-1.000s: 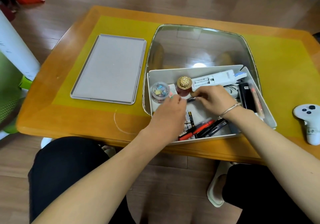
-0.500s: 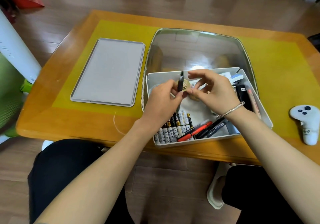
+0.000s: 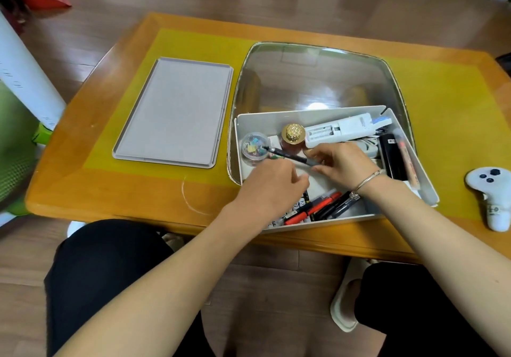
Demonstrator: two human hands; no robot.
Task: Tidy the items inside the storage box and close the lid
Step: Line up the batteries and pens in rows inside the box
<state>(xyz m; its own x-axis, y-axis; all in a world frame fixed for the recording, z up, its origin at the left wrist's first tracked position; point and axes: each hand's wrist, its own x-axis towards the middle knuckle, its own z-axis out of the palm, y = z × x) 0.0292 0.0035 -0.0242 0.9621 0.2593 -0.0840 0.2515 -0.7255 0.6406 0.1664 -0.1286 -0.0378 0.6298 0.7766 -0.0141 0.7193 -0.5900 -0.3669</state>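
While both hands work inside the one white storage box at the table's near edge, the right hand has its grip pinched on one end of a single black pen. That pen slants up-left over one round clear tub of coloured clips. The left hand hovers palm-down with fingers curled; whether its grip holds anything cannot be told. One gold-capped jar stands at the back. One grey lid lies separately on the left, and one white controller on the right.
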